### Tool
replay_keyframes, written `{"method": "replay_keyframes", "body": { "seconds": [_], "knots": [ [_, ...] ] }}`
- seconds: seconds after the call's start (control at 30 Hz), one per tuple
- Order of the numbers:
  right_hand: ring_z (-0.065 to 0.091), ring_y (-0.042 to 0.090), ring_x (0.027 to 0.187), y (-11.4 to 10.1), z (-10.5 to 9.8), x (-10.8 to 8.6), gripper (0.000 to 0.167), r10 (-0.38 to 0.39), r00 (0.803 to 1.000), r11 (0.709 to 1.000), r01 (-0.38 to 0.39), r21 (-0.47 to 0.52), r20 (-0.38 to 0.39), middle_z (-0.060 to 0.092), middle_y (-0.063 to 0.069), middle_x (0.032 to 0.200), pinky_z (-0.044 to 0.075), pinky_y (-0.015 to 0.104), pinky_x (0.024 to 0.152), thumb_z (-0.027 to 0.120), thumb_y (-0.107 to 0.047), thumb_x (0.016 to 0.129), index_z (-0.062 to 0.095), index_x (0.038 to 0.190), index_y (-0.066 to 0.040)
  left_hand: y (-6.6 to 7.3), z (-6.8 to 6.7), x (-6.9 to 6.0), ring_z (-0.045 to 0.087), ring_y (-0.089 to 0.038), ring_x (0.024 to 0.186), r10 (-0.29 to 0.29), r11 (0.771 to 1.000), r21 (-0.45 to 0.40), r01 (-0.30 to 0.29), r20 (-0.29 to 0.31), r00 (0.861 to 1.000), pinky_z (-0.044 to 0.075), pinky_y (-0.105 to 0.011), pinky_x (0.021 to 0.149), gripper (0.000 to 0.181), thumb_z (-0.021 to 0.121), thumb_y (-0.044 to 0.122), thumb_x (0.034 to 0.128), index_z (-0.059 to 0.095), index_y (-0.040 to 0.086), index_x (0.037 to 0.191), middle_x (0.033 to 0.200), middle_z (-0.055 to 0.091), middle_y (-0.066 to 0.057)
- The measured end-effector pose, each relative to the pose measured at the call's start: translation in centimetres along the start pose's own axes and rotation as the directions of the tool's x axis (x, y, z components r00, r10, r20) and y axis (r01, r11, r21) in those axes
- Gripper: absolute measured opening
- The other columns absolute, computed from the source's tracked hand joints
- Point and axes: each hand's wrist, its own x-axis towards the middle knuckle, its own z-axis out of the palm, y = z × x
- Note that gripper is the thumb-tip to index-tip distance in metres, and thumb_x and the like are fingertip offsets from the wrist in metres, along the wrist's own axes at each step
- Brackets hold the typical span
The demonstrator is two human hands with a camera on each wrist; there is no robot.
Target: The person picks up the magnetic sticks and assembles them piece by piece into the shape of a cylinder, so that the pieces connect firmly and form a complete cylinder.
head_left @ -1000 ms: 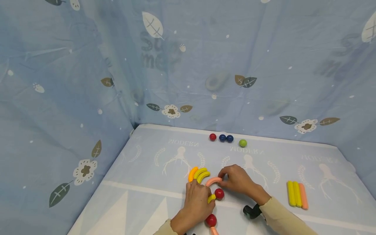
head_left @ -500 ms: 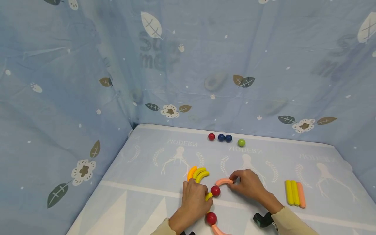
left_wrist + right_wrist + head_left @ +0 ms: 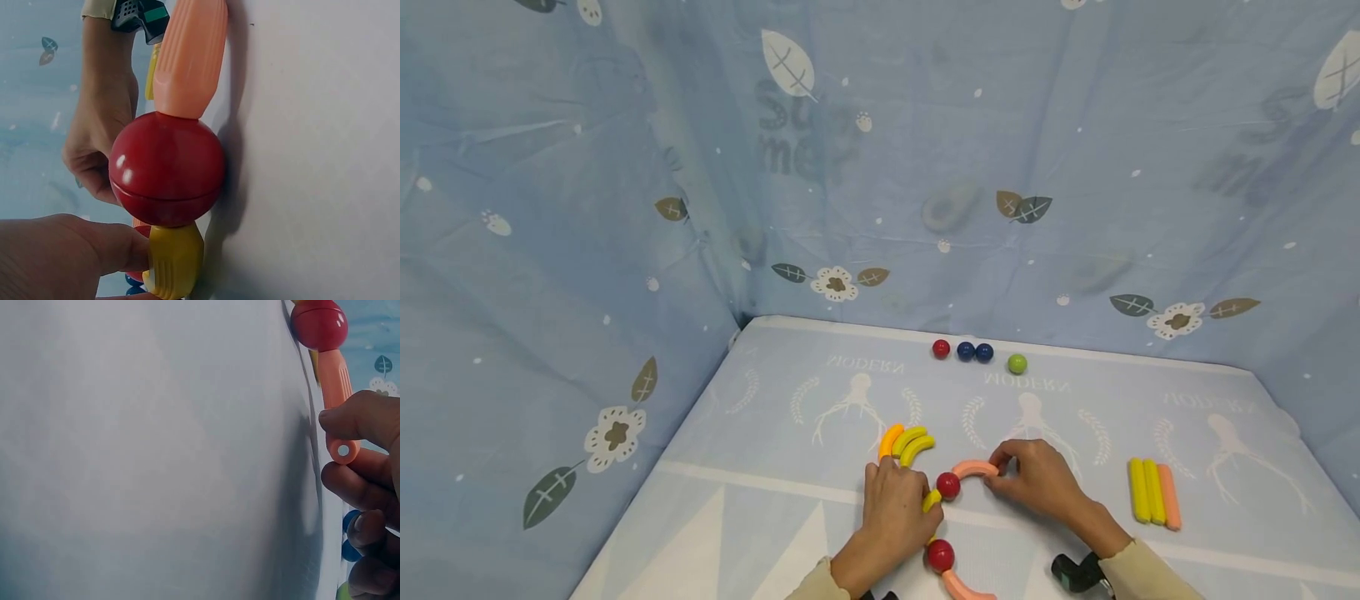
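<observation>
My left hand (image 3: 895, 504) grips a yellow curved stick (image 3: 175, 259), mostly covered by the fingers in the head view. One end of this stick meets an upper red ball (image 3: 948, 486), the other a lower red ball (image 3: 940, 555). From the lower ball a salmon-pink curved stick (image 3: 964, 587) runs off to the right. Between thumb and fingers, my right hand (image 3: 1037, 477) pinches the free end of another salmon-pink curved stick (image 3: 973, 468). Its other end sits against the upper red ball, also visible in the right wrist view, where a hole shows in the pinched end.
Orange and yellow curved sticks (image 3: 916, 450) lie just beyond my left hand. Straight yellow sticks (image 3: 1146, 492) and a pink one (image 3: 1168, 497) lie at right. Along the back edge are a red ball (image 3: 941, 349), two blue balls (image 3: 975, 352) and a green ball (image 3: 1017, 363).
My right hand has moved right with its pink stick, which now lies right of the upper red ball and against it. The lower pink stick has swung rightward. My left hand keeps its grip.
</observation>
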Motion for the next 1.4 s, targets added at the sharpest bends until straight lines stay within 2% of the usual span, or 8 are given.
{"method": "replay_keyframes", "body": {
  "seconds": [0.23, 0.37, 0.57, 0.73, 0.83, 0.97, 1.13, 1.4],
  "knots": [
    [0.042, -0.002, 0.056, -0.2, -0.2, -0.5, 0.022, 0.005, 1.0, 1.0, -0.005, 0.01, 0.006, 0.054, -0.018, 0.067, 0.038, 0.021, 0.051, 0.087, -0.024, 0.072, 0.065, 0.075, -0.024, -0.1, 0.1, 0.0, 0.04, -0.017, 0.07, -0.016, 1.0, 0.005, 0.016, -0.003, 1.0, 0.023, -0.035, 0.063, 0.025, 0.08, 0.029, 0.0739, 0.066, 0.014, 0.059, 0.048, 0.037, 0.009],
    [0.042, -0.002, 0.057, -0.4, -0.4, -0.7, 0.023, -0.004, 1.0, 1.0, 0.004, 0.021, 0.007, 0.054, -0.019, 0.068, 0.039, 0.022, 0.051, 0.087, -0.026, 0.072, 0.064, 0.076, -0.024, 0.0, 0.2, 0.1, 0.04, -0.017, 0.071, -0.03, 1.0, 0.008, 0.03, 0.004, 1.0, 0.025, -0.034, 0.063, 0.022, 0.08, 0.029, 0.0743, 0.069, 0.012, 0.063, 0.049, 0.037, 0.009],
    [0.043, -0.002, 0.056, -0.3, -0.3, -0.9, 0.026, -0.026, 0.999, 0.999, 0.027, 0.033, -0.019, 0.055, -0.018, 0.068, 0.039, 0.021, 0.051, 0.089, -0.024, 0.071, 0.064, 0.077, -0.024, 0.4, 0.1, 0.3, 0.043, -0.022, 0.075, -0.027, 0.995, 0.098, 0.024, 0.025, 0.999, 0.029, -0.035, 0.062, 0.026, 0.079, 0.036, 0.075, 0.07, 0.011, 0.076, 0.059, 0.046, 0.006],
    [0.042, -0.002, 0.055, -0.1, -0.1, -0.8, 0.027, -0.055, 0.998, 0.998, 0.056, 0.042, -0.041, 0.054, -0.018, 0.067, 0.039, 0.02, 0.049, 0.089, -0.022, 0.069, 0.064, 0.076, -0.024, 1.1, 0.2, 1.1, 0.044, -0.024, 0.078, 0.028, 0.987, 0.156, -0.022, -0.035, 0.999, 0.03, -0.035, 0.063, 0.035, 0.077, 0.046, 0.0753, 0.068, 0.014, 0.086, 0.08, 0.057, 0.0],
    [0.042, -0.003, 0.054, 0.0, 0.0, -0.7, 0.026, -0.057, 0.998, 0.997, 0.059, 0.044, -0.041, 0.054, -0.018, 0.067, 0.038, 0.02, 0.049, 0.089, -0.022, 0.069, 0.064, 0.076, -0.024, 1.5, 0.3, 1.8, 0.045, -0.024, 0.08, 0.077, 0.984, 0.165, -0.065, -0.069, 0.995, 0.031, -0.035, 0.064, 0.035, 0.075, 0.046, 0.0771, 0.07, 0.016, 0.093, 0.085, 0.058, 0.001],
    [0.042, -0.003, 0.054, 0.1, 0.0, -0.7, 0.025, -0.057, 0.998, 0.997, 0.058, 0.047, -0.034, 0.055, -0.018, 0.067, 0.039, 0.021, 0.049, 0.088, -0.023, 0.071, 0.064, 0.078, -0.024, 2.2, 0.8, 2.9, 0.046, -0.023, 0.081, 0.131, 0.971, 0.209, -0.114, -0.074, 0.989, 0.033, -0.035, 0.065, 0.034, 0.074, 0.047, 0.0778, 0.073, 0.018, 0.096, 0.08, 0.059, 0.003],
    [0.042, -0.003, 0.054, 0.2, 0.1, -0.7, 0.023, -0.071, 0.997, 0.995, 0.074, 0.073, -0.039, 0.056, -0.018, 0.068, 0.039, 0.021, 0.049, 0.087, -0.021, 0.073, 0.065, 0.078, -0.024, 3.0, 1.4, 3.7, 0.045, -0.021, 0.074, 0.18, 0.95, 0.272, -0.152, -0.079, 0.981, 0.031, -0.035, 0.063, 0.023, 0.078, 0.043, 0.0765, 0.073, 0.021, 0.084, 0.07, 0.059, 0.005],
    [0.043, -0.003, 0.055, 0.3, 0.1, -0.8, 0.023, -0.073, 0.997, 0.994, 0.076, 0.077, -0.037, 0.055, -0.019, 0.068, 0.039, 0.02, 0.049, 0.087, -0.024, 0.074, 0.065, 0.079, -0.026, 3.3, 2.0, 4.0, 0.042, -0.02, 0.069, 0.174, 0.934, 0.33, -0.139, -0.081, 0.981, 0.029, -0.034, 0.062, 0.016, 0.082, 0.035, 0.0746, 0.073, 0.022, 0.076, 0.063, 0.058, 0.004]
  ]
}}
